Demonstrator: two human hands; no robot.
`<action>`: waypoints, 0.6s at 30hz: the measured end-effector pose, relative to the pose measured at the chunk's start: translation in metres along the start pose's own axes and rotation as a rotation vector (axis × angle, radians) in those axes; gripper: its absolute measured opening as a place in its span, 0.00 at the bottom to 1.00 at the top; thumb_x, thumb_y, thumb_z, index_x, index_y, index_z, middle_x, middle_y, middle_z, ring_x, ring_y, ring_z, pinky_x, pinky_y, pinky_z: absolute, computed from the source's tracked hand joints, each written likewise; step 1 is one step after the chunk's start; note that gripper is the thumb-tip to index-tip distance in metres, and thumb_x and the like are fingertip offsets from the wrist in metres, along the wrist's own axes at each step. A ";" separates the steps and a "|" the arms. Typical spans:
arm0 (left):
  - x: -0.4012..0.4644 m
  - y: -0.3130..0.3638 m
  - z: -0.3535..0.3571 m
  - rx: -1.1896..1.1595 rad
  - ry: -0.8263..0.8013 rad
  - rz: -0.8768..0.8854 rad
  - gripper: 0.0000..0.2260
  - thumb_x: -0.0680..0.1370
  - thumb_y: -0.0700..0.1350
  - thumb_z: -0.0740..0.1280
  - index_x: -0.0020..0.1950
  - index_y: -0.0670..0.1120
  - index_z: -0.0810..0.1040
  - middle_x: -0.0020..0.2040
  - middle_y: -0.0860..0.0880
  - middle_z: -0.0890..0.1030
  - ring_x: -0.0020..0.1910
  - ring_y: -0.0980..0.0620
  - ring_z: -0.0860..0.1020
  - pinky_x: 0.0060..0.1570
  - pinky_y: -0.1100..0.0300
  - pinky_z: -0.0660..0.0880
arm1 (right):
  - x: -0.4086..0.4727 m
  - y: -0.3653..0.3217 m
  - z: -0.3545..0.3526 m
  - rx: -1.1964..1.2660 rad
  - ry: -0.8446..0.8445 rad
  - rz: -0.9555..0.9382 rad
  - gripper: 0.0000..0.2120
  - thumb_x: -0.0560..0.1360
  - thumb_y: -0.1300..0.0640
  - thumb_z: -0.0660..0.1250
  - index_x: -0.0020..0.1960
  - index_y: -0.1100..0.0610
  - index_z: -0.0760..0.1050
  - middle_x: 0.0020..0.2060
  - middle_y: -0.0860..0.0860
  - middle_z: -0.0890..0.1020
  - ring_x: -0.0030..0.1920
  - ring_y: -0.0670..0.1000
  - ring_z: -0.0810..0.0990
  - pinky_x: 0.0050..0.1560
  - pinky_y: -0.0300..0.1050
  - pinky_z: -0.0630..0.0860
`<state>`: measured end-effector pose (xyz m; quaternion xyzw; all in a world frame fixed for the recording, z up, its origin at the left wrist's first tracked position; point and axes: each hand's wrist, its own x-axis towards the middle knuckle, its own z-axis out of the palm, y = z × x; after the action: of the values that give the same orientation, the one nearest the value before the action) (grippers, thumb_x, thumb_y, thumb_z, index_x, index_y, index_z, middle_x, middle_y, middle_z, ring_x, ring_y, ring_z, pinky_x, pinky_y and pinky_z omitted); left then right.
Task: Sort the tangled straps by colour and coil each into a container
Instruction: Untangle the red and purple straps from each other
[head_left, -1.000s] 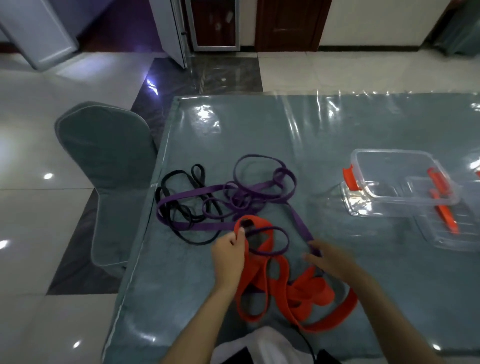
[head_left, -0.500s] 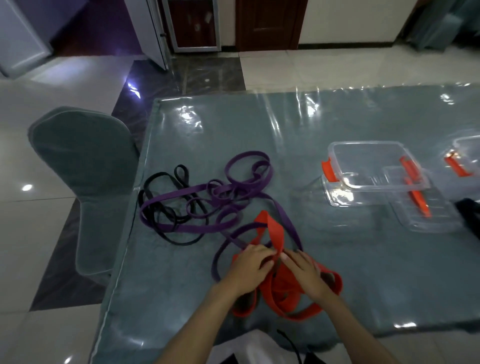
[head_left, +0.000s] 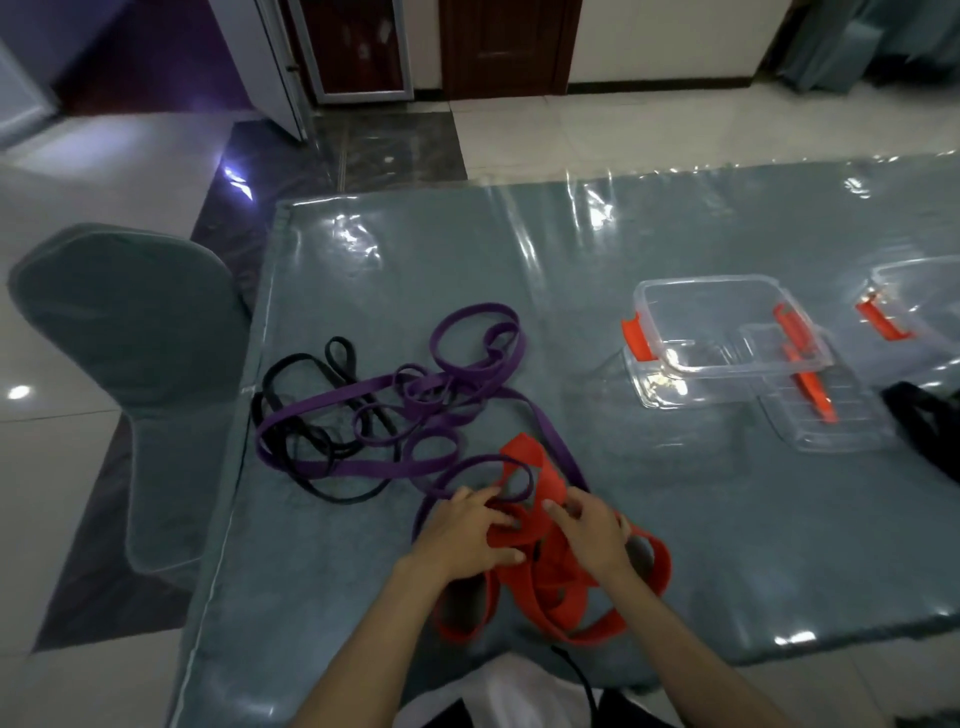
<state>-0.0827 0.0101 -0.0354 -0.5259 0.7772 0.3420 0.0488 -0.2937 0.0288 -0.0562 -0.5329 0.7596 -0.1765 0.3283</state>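
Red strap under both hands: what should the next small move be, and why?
Probably slip the purple strap loop off the red strap first. Both the left hand and the right hand grip the red strap, but a purple loop still crosses it just above the fingers, and the clear container sits empty.

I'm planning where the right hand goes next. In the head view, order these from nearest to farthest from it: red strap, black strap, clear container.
1. red strap, gripped in the right hand.
2. clear container, farther back, to the right.
3. black strap, far left near the table edge.
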 end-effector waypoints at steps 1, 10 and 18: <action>-0.001 -0.003 -0.002 -0.037 0.048 -0.055 0.29 0.75 0.67 0.72 0.73 0.56 0.78 0.78 0.53 0.70 0.77 0.48 0.65 0.75 0.50 0.65 | 0.003 0.004 0.001 0.038 0.021 0.034 0.18 0.81 0.47 0.71 0.36 0.51 0.69 0.31 0.46 0.78 0.43 0.54 0.81 0.62 0.60 0.73; -0.022 -0.048 -0.006 -0.137 0.639 -0.454 0.21 0.79 0.50 0.75 0.70 0.45 0.80 0.73 0.43 0.71 0.67 0.40 0.74 0.62 0.45 0.78 | 0.011 0.044 -0.020 -0.074 0.194 0.158 0.15 0.77 0.50 0.76 0.40 0.61 0.79 0.52 0.62 0.83 0.56 0.65 0.81 0.60 0.61 0.75; -0.014 -0.006 0.021 -0.103 0.029 -0.243 0.34 0.82 0.69 0.59 0.79 0.48 0.68 0.76 0.42 0.73 0.74 0.40 0.73 0.71 0.47 0.71 | 0.006 0.055 -0.044 0.061 0.042 0.369 0.30 0.71 0.40 0.80 0.61 0.61 0.80 0.57 0.62 0.84 0.61 0.62 0.82 0.66 0.59 0.77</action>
<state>-0.0772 0.0320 -0.0486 -0.6228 0.6900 0.3652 0.0516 -0.3632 0.0397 -0.0598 -0.3703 0.8455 -0.1474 0.3553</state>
